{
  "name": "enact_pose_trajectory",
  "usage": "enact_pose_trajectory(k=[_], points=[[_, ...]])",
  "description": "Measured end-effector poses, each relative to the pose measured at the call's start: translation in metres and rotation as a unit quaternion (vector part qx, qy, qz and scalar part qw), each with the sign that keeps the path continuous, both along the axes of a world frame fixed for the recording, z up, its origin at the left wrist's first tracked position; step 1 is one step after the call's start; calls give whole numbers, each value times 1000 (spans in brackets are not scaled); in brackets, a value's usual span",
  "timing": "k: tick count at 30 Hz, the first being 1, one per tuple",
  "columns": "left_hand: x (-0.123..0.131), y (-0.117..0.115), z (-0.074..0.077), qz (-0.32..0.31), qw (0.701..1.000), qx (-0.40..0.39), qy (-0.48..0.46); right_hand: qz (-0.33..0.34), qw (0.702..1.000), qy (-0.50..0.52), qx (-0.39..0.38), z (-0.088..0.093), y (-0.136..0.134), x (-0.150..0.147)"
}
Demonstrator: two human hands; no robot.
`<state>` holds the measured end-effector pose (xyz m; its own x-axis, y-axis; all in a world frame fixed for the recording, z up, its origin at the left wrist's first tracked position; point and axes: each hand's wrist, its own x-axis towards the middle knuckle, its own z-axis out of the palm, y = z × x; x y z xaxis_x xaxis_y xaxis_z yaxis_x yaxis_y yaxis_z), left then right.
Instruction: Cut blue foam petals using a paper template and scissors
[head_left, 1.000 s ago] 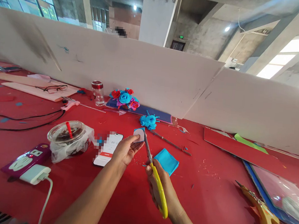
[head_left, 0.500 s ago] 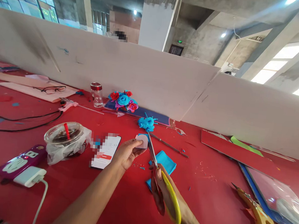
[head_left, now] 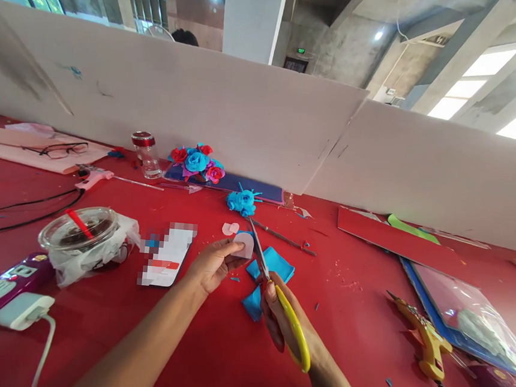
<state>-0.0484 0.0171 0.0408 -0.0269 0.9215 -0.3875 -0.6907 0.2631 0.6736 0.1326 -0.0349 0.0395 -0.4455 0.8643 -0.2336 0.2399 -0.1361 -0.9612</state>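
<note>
Yellow-handled metal scissors (head_left: 297, 324), clamped in the right hand's grip (head_left: 281, 313), are best steered slowly around the pale pink, round-edged paper (head_left: 245, 246) (pinched in the left hand's grip (head_left: 212, 266)).

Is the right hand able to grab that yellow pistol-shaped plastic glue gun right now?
Probably not: the right hand holds the yellow-handled metal scissors and would likely have to put them down first. The flat red tabletop between it and the glue gun looks mostly free.
</note>
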Motion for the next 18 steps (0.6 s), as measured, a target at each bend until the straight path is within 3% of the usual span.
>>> enact_pose_trajectory(k=[18], points=[[-18,3,1,-36,997,20,68,3,998,-48,28,8,-2,-1]])
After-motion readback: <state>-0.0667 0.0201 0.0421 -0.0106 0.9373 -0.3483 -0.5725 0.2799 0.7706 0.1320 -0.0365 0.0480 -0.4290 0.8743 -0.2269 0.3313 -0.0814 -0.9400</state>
